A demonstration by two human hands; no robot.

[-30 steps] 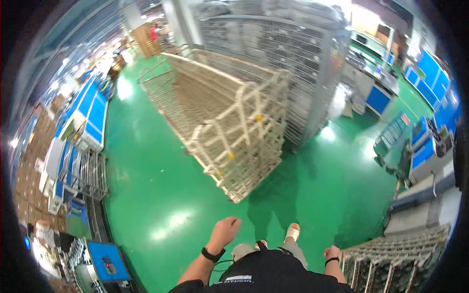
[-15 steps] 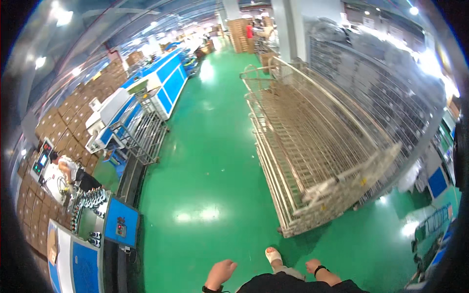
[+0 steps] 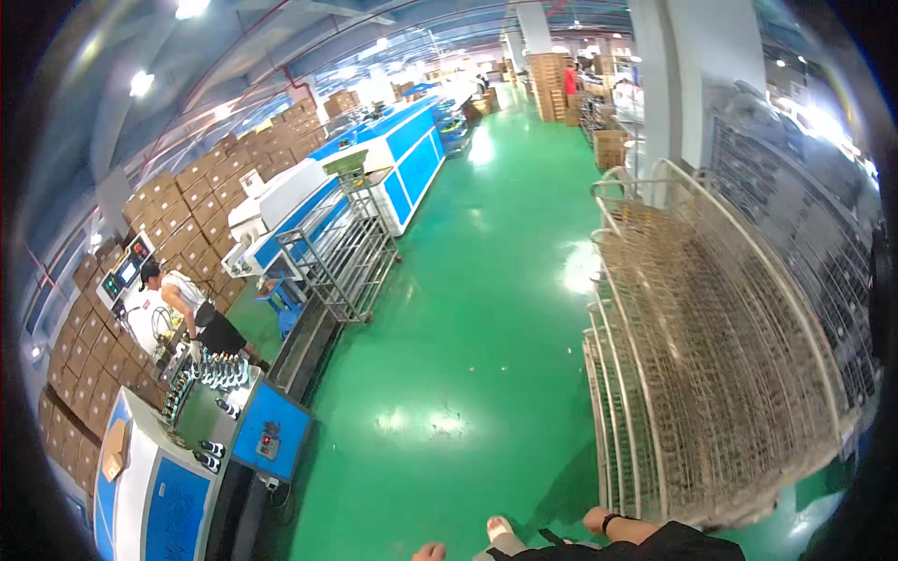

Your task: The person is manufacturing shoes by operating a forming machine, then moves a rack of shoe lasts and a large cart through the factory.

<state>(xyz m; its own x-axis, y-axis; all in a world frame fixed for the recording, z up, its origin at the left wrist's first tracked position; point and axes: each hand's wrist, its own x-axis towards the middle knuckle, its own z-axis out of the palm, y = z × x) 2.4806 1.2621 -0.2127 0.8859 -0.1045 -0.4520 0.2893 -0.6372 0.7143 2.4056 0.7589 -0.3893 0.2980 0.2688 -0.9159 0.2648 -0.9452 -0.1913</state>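
My left hand (image 3: 429,553) shows only in part at the lower edge; its fingers are mostly cut off. To its right, my right hand (image 3: 596,520) hangs loosely curled with nothing visible in it, a dark band around the wrist. Nearest to that hand is the lower corner of a large wire-mesh rack cart (image 3: 720,374) with pale metal rails, on the right. I see no contact between them. One of my feet, in a light open-toed shoe (image 3: 499,526), stands out against the green floor (image 3: 449,467).
At left, a person (image 3: 192,304) bends over a blue-and-white machine (image 3: 178,500) bearing dark-and-white footwear pieces (image 3: 224,369). Beyond stand a wheeled metal rack (image 3: 337,257) and a long blue-and-white machine (image 3: 412,150). Stacked cartons (image 3: 187,206) line the left; a pillar (image 3: 659,84) rises behind the cart.
The view has swung left, so machines and cart appear further right. The cart is closer on my right. My left hand has dropped mostly out of the picture, and the person at left shows more fully.
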